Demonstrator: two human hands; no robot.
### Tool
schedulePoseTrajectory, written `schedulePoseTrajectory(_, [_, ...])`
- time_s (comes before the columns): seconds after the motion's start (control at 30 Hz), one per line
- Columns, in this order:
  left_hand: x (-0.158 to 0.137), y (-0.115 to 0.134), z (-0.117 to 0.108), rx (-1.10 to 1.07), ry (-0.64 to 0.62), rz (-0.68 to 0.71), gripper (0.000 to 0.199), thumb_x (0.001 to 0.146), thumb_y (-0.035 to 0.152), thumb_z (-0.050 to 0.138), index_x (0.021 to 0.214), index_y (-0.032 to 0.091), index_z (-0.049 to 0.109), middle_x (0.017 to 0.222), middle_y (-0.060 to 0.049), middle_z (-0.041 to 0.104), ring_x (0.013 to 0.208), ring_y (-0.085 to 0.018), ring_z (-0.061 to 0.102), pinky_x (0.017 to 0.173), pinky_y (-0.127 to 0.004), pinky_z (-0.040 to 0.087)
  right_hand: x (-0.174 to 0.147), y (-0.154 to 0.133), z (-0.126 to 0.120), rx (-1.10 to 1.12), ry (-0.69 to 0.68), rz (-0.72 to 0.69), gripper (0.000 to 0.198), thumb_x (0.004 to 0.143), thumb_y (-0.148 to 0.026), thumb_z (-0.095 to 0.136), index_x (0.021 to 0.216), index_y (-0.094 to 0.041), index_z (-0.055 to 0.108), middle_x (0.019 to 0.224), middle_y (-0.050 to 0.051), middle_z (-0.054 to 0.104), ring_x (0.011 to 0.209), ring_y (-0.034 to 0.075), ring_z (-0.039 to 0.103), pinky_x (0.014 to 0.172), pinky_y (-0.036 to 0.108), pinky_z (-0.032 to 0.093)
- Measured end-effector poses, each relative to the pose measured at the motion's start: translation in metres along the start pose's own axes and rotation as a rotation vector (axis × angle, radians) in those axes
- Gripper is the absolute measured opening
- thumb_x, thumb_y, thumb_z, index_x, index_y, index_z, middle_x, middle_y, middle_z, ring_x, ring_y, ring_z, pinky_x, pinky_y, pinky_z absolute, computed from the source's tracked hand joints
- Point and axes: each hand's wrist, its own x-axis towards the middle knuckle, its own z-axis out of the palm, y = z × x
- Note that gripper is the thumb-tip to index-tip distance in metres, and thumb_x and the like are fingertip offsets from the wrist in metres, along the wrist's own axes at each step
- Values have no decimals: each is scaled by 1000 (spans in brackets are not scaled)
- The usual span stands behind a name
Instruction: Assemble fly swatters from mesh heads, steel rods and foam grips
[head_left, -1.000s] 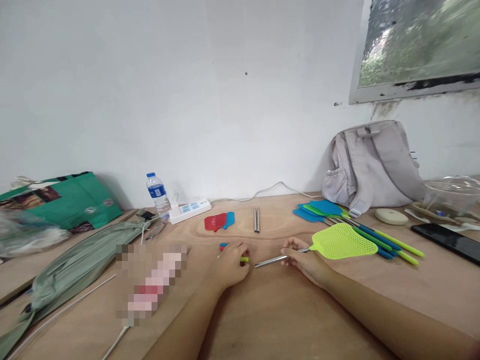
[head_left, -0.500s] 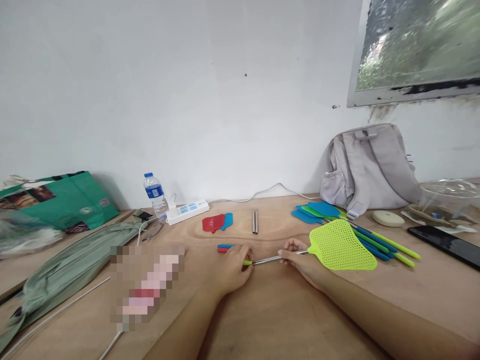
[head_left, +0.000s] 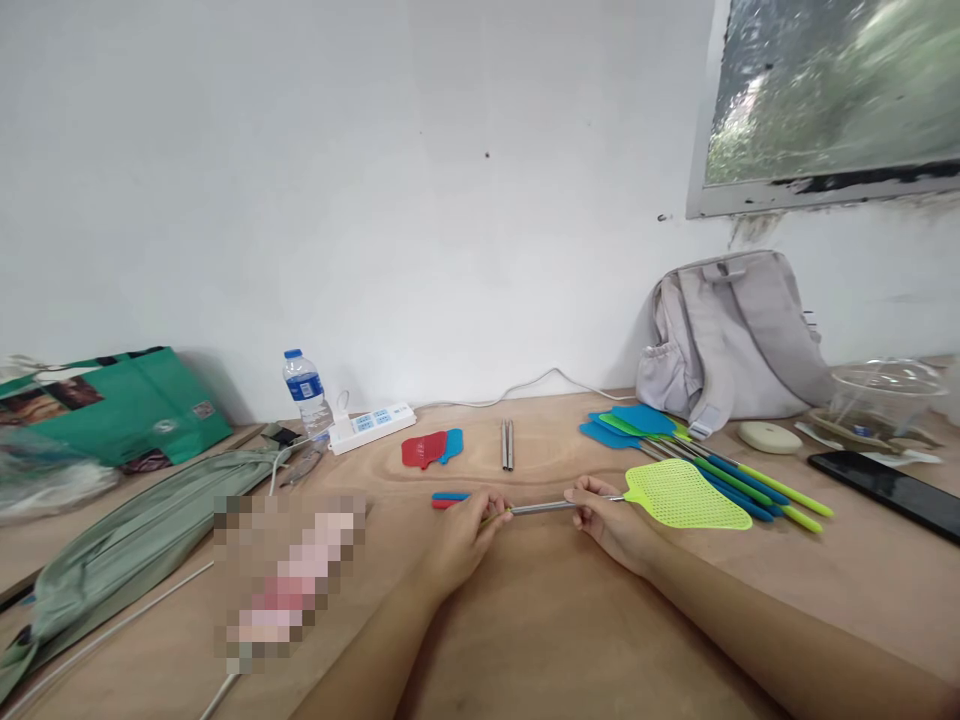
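Between my hands lies a fly swatter with a yellow-green mesh head [head_left: 688, 494] and a silver metal rod. My right hand [head_left: 604, 520] pinches the rod close to the head. At the other end, my left hand [head_left: 474, 525] grips the swatter's yellow-green handle, mostly hidden by the fingers. Beyond that hand, a blue handle [head_left: 448, 496] and a red handle [head_left: 441, 504] lie on the table, partly covered. Farther back are a red swatter head [head_left: 423, 449], a blue swatter head [head_left: 453, 445] and metal rods [head_left: 507, 445]. Several whole swatters [head_left: 739, 480] are piled at the right.
A power strip [head_left: 373, 427] and a water bottle [head_left: 305, 390] stand back left, near a green bag [head_left: 150, 405]. Grey-green cloth [head_left: 142, 525] lies left beside a blurred patch. At right are a backpack [head_left: 739, 340], a white case [head_left: 769, 437], a phone [head_left: 885, 490] and a plastic bowl [head_left: 889, 385].
The swatter has turned in my hands, its head now flatter and more edge-on. My left fingers have shifted on the handle, covering more of it. The view has moved slightly.
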Motion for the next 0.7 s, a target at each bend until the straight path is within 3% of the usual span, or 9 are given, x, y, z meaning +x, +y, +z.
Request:
schedulePoseTrajectory(0.17, [0,1,2,-89,110,61,16,78,34,50,73,19,47,83,-1,63,65,-10,54,60,-21,41,0,-2,-2,25,-35,4,33,52,-25,75,51,-18,43,47,-8,37,46,5,32,43,19,29])
schedulePoseTrajectory(0.33, [-6,14,0,149,20,195,10,78,27,48,73,19,51,67,0,58,62,-11,53,56,-21,38,-3,-3,-3,22,-92,-14,32,54,-24,73,50,-18,42,48,-7,35,47,7,31,42,19,29])
schedulePoseTrajectory(0.5, [-10,20,0,197,-67,280,12,73,16,44,81,19,52,76,-3,58,71,-14,54,62,-23,42,-7,-5,-2,52,-239,-40,32,65,-49,57,54,-19,51,51,-3,38,46,9,33,43,23,33])
schedulePoseTrajectory(0.6, [-9,18,-2,225,-81,294,27,67,8,45,90,19,53,87,-4,60,81,-16,55,71,-25,44,-6,-7,-3,23,-197,-69,37,69,-53,49,55,-19,52,55,-2,40,46,9,32,42,23,32])
schedulePoseTrajectory(0.7, [-8,10,-4,240,-51,342,29,74,10,44,99,20,54,96,-5,61,89,-15,56,78,-26,44,-3,-8,-6,10,-110,-72,34,70,-51,51,56,-20,51,58,-2,42,47,9,32,41,23,31])
